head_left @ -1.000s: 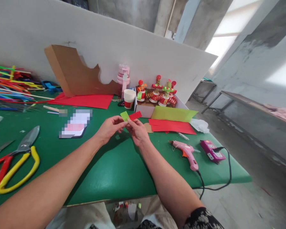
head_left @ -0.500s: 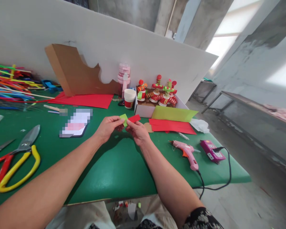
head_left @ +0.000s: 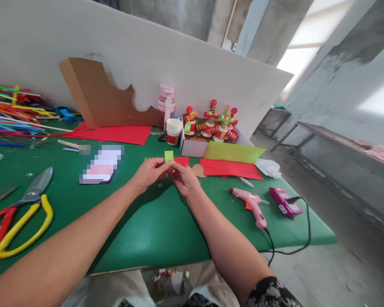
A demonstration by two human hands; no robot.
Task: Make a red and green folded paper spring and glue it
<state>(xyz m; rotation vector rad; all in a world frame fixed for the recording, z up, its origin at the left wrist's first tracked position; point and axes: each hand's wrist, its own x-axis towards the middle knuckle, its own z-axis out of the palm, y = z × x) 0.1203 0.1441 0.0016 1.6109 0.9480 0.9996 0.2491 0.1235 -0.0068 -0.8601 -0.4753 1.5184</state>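
My left hand (head_left: 149,174) and my right hand (head_left: 186,180) meet above the green table, fingertips pinched together. Between them a light green paper strip (head_left: 169,156) stands upright. A red paper strip (head_left: 182,161) sticks out to the right, behind my right fingers. The two strips seem to meet at the fingertips, but the fingers hide how they join. Both hands are closed, the left at the green strip's lower edge and the right where the red one begins.
A pink glue gun (head_left: 250,205) lies right, its cord running off the table edge. Large scissors (head_left: 33,196) and a phone (head_left: 100,166) lie left. Behind stand white paper cups (head_left: 174,126) and a box (head_left: 193,149) of red-green figures, with red paper sheets (head_left: 230,168) in front.
The green strip has turned from a slant to upright between my fingertips. The red strip now lies more level and lower behind my right fingers.
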